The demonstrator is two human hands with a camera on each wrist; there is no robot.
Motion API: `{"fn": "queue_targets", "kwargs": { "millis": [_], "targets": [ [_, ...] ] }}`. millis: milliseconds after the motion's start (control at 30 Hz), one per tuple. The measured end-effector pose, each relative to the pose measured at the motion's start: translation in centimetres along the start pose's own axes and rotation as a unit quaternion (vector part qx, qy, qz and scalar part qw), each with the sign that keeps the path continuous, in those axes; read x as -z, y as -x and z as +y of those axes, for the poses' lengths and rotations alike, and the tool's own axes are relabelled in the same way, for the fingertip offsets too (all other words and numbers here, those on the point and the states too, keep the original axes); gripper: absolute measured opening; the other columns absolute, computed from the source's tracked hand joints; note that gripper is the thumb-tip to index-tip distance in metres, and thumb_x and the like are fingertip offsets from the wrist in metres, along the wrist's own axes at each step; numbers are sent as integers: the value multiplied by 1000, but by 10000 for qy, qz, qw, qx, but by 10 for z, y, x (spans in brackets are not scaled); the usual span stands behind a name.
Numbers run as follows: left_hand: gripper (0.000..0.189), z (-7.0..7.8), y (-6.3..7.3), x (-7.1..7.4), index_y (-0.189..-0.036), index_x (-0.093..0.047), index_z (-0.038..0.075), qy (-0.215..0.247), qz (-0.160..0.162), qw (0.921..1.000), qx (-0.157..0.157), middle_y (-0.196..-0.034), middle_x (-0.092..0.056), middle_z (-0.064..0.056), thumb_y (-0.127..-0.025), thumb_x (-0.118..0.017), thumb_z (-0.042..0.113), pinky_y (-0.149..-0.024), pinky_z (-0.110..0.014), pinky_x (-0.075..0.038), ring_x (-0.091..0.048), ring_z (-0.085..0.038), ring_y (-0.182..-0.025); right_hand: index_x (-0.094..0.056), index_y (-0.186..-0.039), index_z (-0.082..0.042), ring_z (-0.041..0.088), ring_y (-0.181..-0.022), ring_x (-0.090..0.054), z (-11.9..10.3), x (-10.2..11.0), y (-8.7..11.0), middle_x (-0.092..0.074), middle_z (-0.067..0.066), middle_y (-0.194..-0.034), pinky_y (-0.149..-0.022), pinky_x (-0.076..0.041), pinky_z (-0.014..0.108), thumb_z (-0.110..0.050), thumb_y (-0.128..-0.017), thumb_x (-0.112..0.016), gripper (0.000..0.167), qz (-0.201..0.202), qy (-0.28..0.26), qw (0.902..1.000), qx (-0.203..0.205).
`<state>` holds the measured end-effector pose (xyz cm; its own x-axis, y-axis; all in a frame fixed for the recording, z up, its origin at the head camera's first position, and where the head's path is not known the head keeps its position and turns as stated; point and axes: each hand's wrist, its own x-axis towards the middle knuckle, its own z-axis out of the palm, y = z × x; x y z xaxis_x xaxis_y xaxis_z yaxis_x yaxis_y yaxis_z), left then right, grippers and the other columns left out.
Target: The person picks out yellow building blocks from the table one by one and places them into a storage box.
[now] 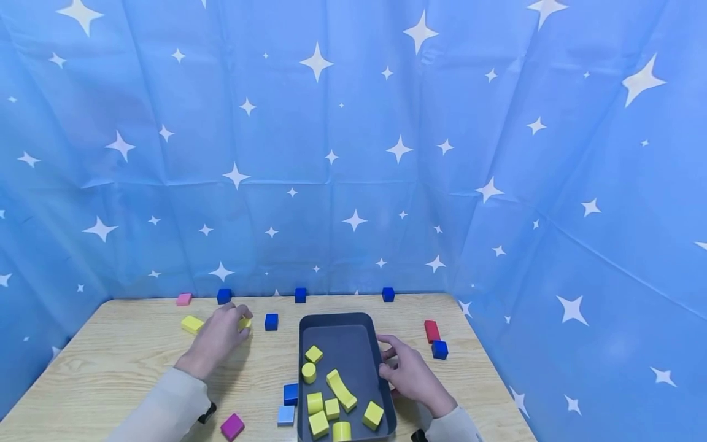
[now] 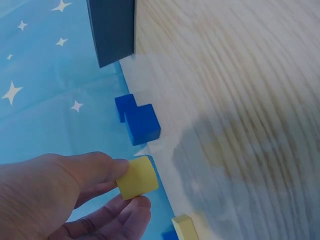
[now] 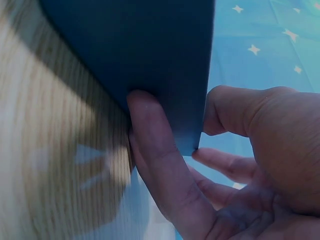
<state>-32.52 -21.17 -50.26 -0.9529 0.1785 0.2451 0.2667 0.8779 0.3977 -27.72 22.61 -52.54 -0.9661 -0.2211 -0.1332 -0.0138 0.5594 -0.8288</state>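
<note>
My left hand point(image 1: 214, 337) pinches a yellow cylinder block point(image 2: 137, 177) between thumb and fingers, above the far left part of the table. Just left of this hand lies a yellow oblong block point(image 1: 192, 324). A dark grey tray point(image 1: 345, 334) stands in front of me at the middle, with several yellow blocks inside, among them a curved one point(image 1: 341, 390). At its right side, my right hand point(image 1: 411, 376) grips the wall, fingers against the outer face and thumb at the rim, as the right wrist view shows.
Blue cubes point(image 1: 271, 321) are spread along the back of the wooden table point(image 1: 110, 368). Beside the tray's left wall sit a dark blue block point(image 1: 290, 394) and a light blue one point(image 1: 285, 415). A magenta block point(image 1: 232, 426) lies at the front, a red one point(image 1: 432, 331) at right.
</note>
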Motion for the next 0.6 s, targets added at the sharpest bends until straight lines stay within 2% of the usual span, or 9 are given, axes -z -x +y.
{"fn": "queue_targets", "kwargs": {
  "millis": [300,600],
  "targets": [
    [25,19,1,0,-123,-82,-1,208,8,9997,-125,-114,-77,-19,-99,-88,1,-81,-42,-69,-69,-21,-89,-50,-174,-9,24,-91,-77,1,1,1,-75,21,-133,-63,-72,46,-3,-105,-72,73,-42,-51,10000,-55],
    [28,42,3,-4,-126,-83,3,210,-53,9997,-71,-116,-76,-16,-99,-89,4,-78,-37,-70,-70,-18,-88,-50,-174,-10,24,-93,-77,5,0,-2,-75,20,-132,-63,-73,47,-4,-105,-73,73,-46,-26,10000,-36]
  ]
}}
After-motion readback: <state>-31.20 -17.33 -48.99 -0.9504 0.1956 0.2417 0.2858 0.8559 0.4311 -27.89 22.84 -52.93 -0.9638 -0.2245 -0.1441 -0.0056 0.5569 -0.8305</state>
